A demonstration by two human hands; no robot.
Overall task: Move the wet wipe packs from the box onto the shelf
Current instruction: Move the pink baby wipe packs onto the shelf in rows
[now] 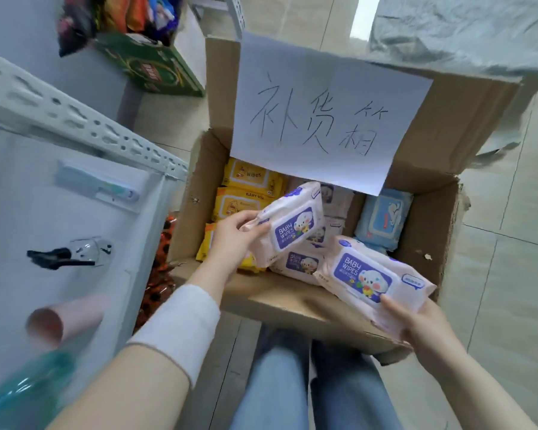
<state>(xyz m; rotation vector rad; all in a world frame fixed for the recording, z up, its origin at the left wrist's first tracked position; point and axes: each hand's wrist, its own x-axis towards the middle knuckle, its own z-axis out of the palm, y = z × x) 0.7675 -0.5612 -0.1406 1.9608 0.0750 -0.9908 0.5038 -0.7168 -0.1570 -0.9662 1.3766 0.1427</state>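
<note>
Now, left hand (pixel 230 240) pinching the first pack (pixel 292 223), right hand (pixel 423 325) gripping the second pack (pixel 367 274), lift both toward the shelf (pixel 75 119) left of your hands.

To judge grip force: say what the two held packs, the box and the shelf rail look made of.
The left pack and right pack, gripped by the left hand and right hand: soft plastic film, faint sheen, crimped and creased ends. The box: matte brown cardboard, torn edge. The shelf rail: likely white-painted metal, punched slots.
</note>
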